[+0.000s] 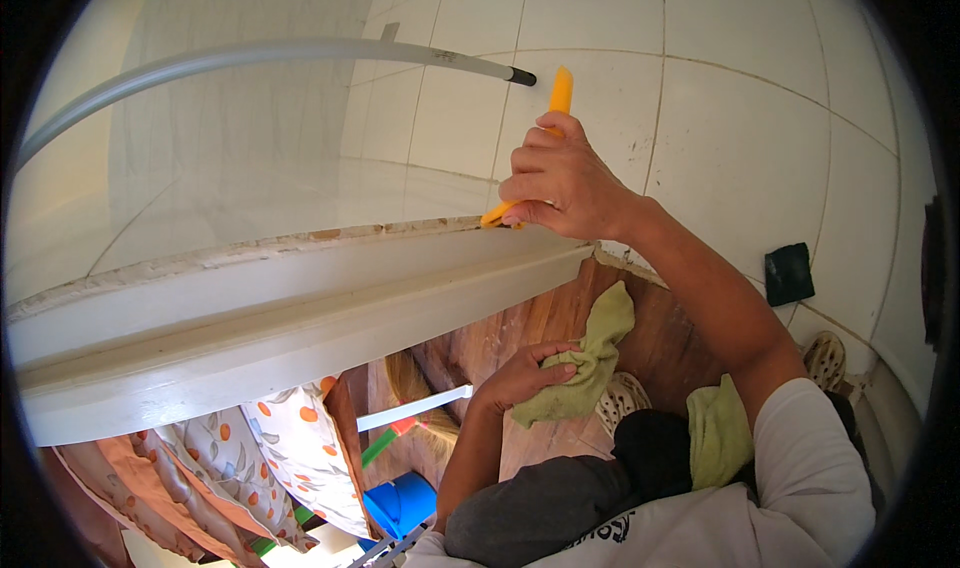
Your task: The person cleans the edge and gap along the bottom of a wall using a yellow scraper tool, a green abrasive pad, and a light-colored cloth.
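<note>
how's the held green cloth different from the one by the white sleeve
The bunched light green fabric cloth is gripped by the left hand; the loose light green fabric cloth beside the white sleeve is in no hand. The bunched cloth sticks out past the fingers; the loose cloth lies in flatter folds. Both are light green.

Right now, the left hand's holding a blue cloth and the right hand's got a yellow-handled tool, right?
Nearly: in the head view, the cloth in the left hand is light green, not blue. The right hand does hold a yellow-handled tool.
</note>
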